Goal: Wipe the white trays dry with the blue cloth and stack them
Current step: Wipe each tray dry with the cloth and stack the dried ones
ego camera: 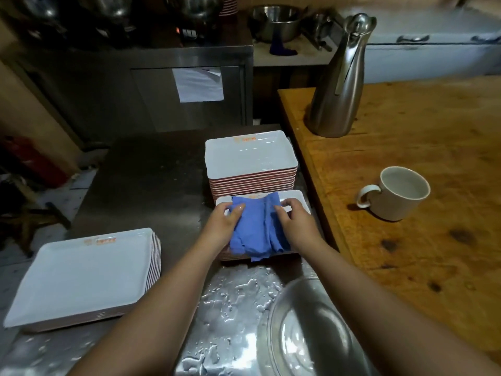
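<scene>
Blue cloth (pixel 256 229) covers the near tray (pixel 298 198); left hand (pixel 222 223) and right hand (pixel 294 222) grip both.

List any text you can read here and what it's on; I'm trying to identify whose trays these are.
Orange print on the far stack's top tray: too blurred to read.
Orange print on the left stack's top tray: too blurred to read.
Orange print on the tray under the blue cloth: mostly covered, unreadable.
Paper sheet on the steel cabinet: no legible writing.
</scene>
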